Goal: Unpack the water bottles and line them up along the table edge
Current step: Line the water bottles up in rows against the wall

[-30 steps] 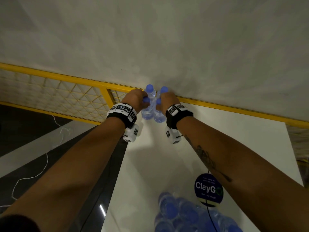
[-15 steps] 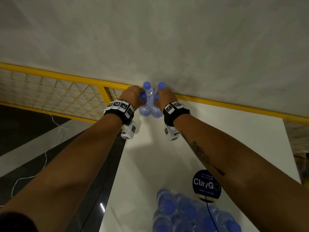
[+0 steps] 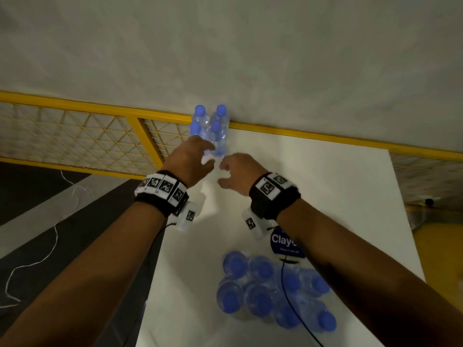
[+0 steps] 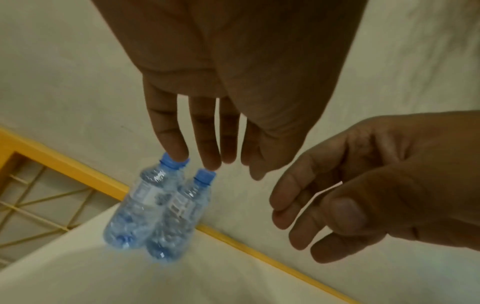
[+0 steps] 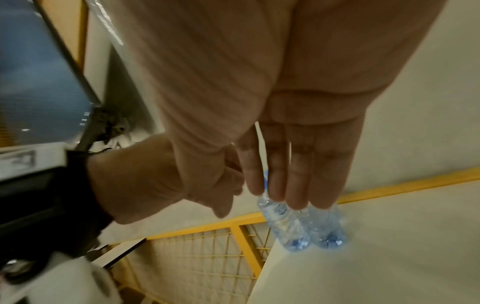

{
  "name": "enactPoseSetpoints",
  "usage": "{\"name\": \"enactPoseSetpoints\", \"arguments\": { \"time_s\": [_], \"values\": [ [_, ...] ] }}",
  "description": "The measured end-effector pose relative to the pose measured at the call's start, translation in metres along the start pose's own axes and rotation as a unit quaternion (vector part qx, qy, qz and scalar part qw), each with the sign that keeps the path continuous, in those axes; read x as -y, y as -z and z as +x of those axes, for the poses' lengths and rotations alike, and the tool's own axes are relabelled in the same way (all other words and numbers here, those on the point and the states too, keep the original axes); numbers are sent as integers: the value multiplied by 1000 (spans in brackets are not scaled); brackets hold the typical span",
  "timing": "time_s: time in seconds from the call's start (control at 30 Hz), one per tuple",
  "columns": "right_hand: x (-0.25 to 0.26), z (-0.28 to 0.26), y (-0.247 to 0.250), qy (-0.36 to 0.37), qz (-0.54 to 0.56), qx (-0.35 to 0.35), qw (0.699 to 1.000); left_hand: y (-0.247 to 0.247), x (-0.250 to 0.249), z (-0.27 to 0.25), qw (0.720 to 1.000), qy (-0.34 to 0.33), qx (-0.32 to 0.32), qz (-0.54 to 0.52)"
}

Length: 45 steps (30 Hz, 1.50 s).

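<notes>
Several clear water bottles with blue caps (image 3: 216, 136) stand upright in a tight cluster at the far left corner of the white table (image 3: 325, 186). My left hand (image 3: 190, 157) hovers just in front of them, fingers straight and holding nothing. My right hand (image 3: 236, 169) is beside it, fingers loosely curled and empty. The left wrist view shows two of the bottles (image 4: 155, 205) beyond my left fingertips (image 4: 176, 152), with the right hand (image 4: 350, 191) alongside. The right wrist view shows bottle bases (image 5: 311, 232) past my fingers. A wrapped pack of bottles (image 3: 270, 289) lies near me.
A yellow rail with wire mesh (image 3: 95, 136) runs behind the table's far edge, under a pale wall. A round blue "ClayGo" disc (image 3: 285, 244) lies beside the pack, and a thin black cable (image 3: 288, 291) runs over the pack. The dark floor (image 3: 50, 221) drops off to the left.
Both hands have let go of the bottles they held at the far corner and drawn back toward me. The bottles remain standing by the rail.
</notes>
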State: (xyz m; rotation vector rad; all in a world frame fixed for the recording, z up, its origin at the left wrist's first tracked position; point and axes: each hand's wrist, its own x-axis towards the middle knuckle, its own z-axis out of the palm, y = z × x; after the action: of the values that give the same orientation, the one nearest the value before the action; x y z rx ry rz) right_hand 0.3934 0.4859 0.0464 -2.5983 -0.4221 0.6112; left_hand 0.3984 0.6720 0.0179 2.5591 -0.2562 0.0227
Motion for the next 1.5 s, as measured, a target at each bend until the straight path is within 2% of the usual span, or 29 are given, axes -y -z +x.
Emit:
{"name": "enactPoseSetpoints", "arguments": {
  "time_s": [0.13, 0.27, 0.37, 0.5, 0.57, 0.77, 0.97, 1.07, 1.13, 1.27, 1.4, 1.5],
  "values": [
    [-1, -80, -25, 22, -38, 74, 996, -21, -37, -65, 992, -34, 117, -28],
    [5, -151, -50, 15, -66, 155, 986, -37, -66, -119, 964, -32, 263, -8],
    [9, -188, -74, 35, -57, 166, 984, -47, -78, -151, 951, -40, 306, 35],
    [7, -219, -102, 57, -115, 108, 986, -50, -84, -174, 953, -44, 297, 39],
    [13, -231, -112, 76, -142, 106, 981, -49, -86, -184, 956, -33, 292, 25],
    [6, -231, -152, 97, -153, 74, 981, -44, -85, -194, 960, -42, 277, -1],
    [13, -222, -148, 119, -166, 75, 976, -45, -88, -184, 947, -73, 312, 35],
    [12, -216, -140, 111, -125, 79, 983, -48, -85, -174, 951, -80, 293, 63],
    [12, -212, -122, 97, -98, 67, 988, -43, -81, -159, 957, -71, 272, 72],
    [7, -197, -60, 70, -37, -2, 997, -27, -79, -109, 968, -84, 221, 83],
    [-12, -152, -9, 30, 1, -65, 997, -7, -94, -37, 971, -89, 165, 148],
    [-29, -105, 16, -3, 11, -86, 996, 4, -102, 29, 965, -101, 151, 188]
  ]
}}
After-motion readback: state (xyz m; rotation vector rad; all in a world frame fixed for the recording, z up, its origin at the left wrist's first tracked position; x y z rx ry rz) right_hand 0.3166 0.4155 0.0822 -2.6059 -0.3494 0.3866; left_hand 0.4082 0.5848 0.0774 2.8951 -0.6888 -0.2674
